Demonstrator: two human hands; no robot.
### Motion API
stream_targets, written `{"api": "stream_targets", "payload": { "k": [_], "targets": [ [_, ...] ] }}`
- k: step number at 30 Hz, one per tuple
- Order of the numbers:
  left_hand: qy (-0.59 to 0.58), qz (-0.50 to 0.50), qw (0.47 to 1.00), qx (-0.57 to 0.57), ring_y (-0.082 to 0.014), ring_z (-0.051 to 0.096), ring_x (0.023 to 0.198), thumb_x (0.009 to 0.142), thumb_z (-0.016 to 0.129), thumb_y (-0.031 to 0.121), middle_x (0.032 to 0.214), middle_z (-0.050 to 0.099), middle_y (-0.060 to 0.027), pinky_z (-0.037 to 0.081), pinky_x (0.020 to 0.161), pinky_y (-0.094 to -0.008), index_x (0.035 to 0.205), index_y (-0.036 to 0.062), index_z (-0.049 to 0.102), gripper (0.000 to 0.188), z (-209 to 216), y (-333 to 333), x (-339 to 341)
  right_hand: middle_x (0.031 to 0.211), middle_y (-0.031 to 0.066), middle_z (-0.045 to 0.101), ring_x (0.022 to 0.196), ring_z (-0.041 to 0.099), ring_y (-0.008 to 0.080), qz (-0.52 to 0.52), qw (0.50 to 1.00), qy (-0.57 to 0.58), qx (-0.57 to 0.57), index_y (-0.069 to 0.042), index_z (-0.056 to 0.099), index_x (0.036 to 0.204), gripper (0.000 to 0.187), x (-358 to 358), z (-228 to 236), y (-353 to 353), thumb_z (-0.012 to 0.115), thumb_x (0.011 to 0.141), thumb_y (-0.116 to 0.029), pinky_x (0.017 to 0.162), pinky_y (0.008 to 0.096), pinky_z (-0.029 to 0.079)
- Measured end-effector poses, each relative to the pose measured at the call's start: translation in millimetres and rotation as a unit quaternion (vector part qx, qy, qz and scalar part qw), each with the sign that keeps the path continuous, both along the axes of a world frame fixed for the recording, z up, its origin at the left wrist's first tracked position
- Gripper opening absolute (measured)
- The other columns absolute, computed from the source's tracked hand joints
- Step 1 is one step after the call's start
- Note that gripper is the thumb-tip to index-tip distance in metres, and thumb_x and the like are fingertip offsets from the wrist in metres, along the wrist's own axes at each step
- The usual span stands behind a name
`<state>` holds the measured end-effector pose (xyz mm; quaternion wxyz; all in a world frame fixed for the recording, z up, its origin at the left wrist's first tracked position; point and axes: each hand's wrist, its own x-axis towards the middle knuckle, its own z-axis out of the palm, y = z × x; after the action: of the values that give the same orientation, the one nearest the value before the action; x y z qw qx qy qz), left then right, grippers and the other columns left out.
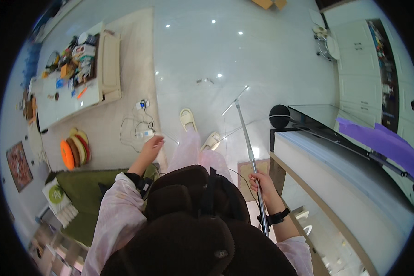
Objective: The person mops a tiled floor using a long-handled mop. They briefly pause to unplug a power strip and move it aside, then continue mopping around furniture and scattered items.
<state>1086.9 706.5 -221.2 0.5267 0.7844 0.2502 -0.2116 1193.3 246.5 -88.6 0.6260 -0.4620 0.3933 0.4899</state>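
Observation:
My right hand (pixel 261 181) is closed around a long metal pole (pixel 245 133) with a narrow T-shaped head. The pole slants away from me, and its head rests at the glossy tiled floor (pixel 188 46); whether it is a mop or a squeegee I cannot tell. My left hand (pixel 153 148) hangs free at the left with loosely bent fingers and nothing in it. Beyond the pole's head, a few small dark scraps (pixel 205 81) lie on the tiles. My feet wear pale slippers (pixel 187 119).
Power strips with tangled cables (pixel 145 133) lie on the beige rug left of my feet. A cluttered table (pixel 73 103), a burger-shaped cushion (pixel 76 149) and a green sofa (pixel 80 184) stand left. At right are a cabinet with a television (pixel 317 112) and a black ball-shaped object (pixel 279 116).

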Motion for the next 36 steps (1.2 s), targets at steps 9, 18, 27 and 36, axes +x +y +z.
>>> {"api": "stream_targets", "payload": {
  "k": [9,18,27,36],
  "targets": [
    [-0.244,-0.276,0.910,-0.191,-0.0300,0.060,0.102,0.088,0.060,0.009,0.107,0.063,-0.0134,0.047,0.089,-0.0356,0.116,0.0043,0.059,0.028,158.6,-80.0,184.8,0.071,0.0031,0.041,0.050,0.036,0.0086,-0.261,0.959,0.056,0.093,-0.001,0.044,0.088,0.016,18.3,20.1,64.7,0.044,0.099,-0.013,0.043,0.0205,0.033],
    [-0.390,-0.374,0.767,-0.344,-0.0317,0.051,0.117,0.081,0.074,0.024,0.127,0.055,-0.0121,0.040,0.099,-0.0401,0.130,0.0040,0.050,0.058,286.4,-57.1,211.1,0.068,0.0024,0.047,0.058,0.045,0.0128,-0.192,0.981,0.025,-0.019,0.003,0.048,0.094,0.020,74.8,-6.9,165.7,0.045,0.096,-0.017,0.053,0.0261,0.041],
    [-0.342,-0.210,0.769,-0.497,-0.0211,0.057,0.067,0.089,0.061,0.034,0.073,0.061,-0.0066,0.042,0.060,-0.0328,0.072,0.0044,0.058,0.034,288.5,-37.2,234.0,0.085,0.0154,0.051,0.062,0.050,0.0213,-0.370,0.924,0.085,0.049,-0.002,0.041,0.095,0.009,110.7,-96.3,215.2,0.047,0.090,-0.006,0.058,0.0364,0.047],
    [-0.373,-0.187,0.791,-0.448,-0.0219,0.044,0.045,0.084,0.052,0.017,0.053,0.045,-0.0037,0.034,0.047,-0.0345,0.056,0.0068,0.044,0.032,293.4,-25.0,244.7,0.076,0.0100,0.048,0.058,0.045,0.0177,-0.425,0.898,0.064,-0.100,-0.006,0.042,0.093,0.004,118.9,-168.5,243.5,0.040,0.089,-0.004,0.046,0.0297,0.040]
  ]
}}
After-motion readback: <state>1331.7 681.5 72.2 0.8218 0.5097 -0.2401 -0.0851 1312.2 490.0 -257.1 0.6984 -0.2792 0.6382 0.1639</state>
